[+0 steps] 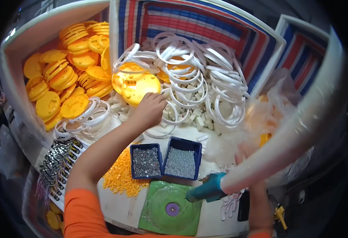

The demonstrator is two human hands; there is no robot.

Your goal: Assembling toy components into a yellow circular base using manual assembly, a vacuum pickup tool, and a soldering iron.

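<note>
The left hand (151,108) lies curled, fingers together, on the near edge of a yellow disc (141,88), which lies just beyond them; the right hand (245,152) is mostly hidden, its fingers' state unclear.

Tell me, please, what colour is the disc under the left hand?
Yellow disc, under the left hand; head view.

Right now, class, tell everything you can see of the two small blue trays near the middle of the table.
The two blue trays are small, rectangular and look like plastic, with raised rims. They sit side by side, touching or nearly so, upright on the white table. Each is filled with tiny grey metallic bits. The left one borders a heap of small orange pieces; a green mat lies just in front. No hand touches them.
</note>
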